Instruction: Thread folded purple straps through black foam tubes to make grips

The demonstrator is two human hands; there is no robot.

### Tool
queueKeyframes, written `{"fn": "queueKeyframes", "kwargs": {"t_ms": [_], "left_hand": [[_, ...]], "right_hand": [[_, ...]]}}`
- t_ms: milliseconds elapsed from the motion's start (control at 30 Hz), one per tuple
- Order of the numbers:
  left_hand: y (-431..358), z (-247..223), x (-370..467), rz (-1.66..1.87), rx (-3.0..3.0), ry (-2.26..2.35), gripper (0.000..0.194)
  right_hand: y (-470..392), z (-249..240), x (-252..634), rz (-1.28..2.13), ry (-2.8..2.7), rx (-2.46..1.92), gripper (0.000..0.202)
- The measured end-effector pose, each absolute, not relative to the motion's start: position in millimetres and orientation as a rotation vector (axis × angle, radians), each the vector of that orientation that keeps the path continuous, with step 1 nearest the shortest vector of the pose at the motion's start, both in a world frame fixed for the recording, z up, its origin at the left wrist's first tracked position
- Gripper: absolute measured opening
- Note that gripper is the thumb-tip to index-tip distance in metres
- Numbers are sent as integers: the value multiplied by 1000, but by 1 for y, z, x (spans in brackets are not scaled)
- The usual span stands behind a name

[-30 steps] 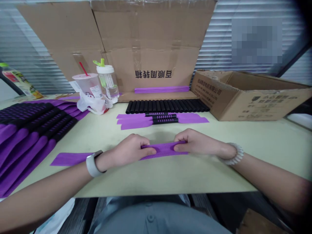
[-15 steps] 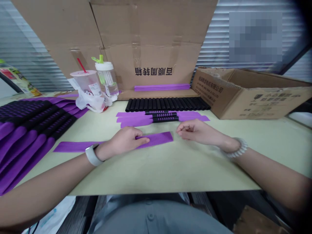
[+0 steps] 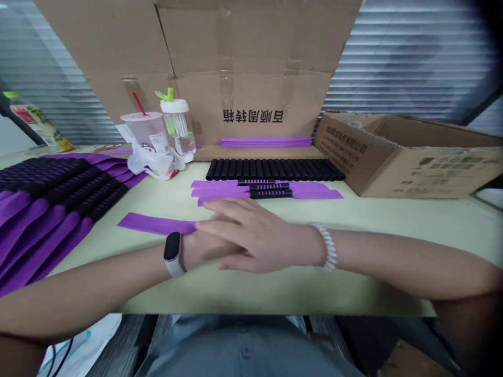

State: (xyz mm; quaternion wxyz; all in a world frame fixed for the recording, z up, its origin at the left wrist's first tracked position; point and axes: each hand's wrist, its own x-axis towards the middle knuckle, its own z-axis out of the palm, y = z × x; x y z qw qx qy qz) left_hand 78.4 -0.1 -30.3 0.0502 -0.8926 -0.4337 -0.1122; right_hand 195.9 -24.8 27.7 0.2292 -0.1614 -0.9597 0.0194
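My right hand (image 3: pixel 259 235) lies over my left hand (image 3: pixel 204 246), its fingers spread across the back of it. The left fingers are hidden beneath, so their grip cannot be seen. A flat purple strap (image 3: pixel 157 224) runs on the table from the left to under my hands; its right end is covered. Just behind my hands lie several purple straps (image 3: pixel 318 190) with black sleeves (image 3: pixel 271 193) round their middles. Farther back is a row of black ribbed tubes (image 3: pixel 275 169).
At the left is a pile of purple straps with black sleeves (image 3: pixel 74 183). A bagged cup (image 3: pixel 147 136), a clear bottle (image 3: pixel 181 128) and a juice bottle (image 3: pixel 39 123) stand behind. An open cardboard box (image 3: pixel 424 167) is at the right, folded purple straps (image 3: pixel 265 142) at the back.
My right hand has moved left from beside the strap's end onto my left hand, and its fingers have spread. The strap's right end is now covered.
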Motion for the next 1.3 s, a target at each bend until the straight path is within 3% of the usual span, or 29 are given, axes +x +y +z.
{"fn": "queueKeyframes", "kwargs": {"t_ms": [100,233,367,633,733,833,900,967,1167,1300], "left_hand": [[-2,-21,117,-142,-2308,-1788,37],[-11,21,133,-14,-2267,-1870,42],[-21,47,122,-77,-2293,-1838,44],[-8,-6,124,-283,-2282,-1667,59],[3,-24,100,-307,-2480,-1553,54],[10,-17,67,-287,-2936,-989,33],[10,-7,54,-263,-2993,-885,24],[9,0,51,-204,-2957,-889,25],[-2,6,51,-71,-2838,-1002,38],[-10,11,41,46,-2788,-1026,57]], "right_hand": [[-14,41,168,72,-2727,-387,52],[-6,46,148,244,-2773,-388,52],[-7,43,140,168,-2767,-322,53],[-8,30,146,111,-2745,-359,59],[-9,27,162,123,-2688,-386,61],[-9,22,192,157,-2600,-527,62],[-10,15,217,169,-2532,-677,62],[-13,7,240,208,-2521,-853,58],[-27,-2,274,339,-2619,-1074,17],[-34,4,274,479,-2585,-1133,15]]}}
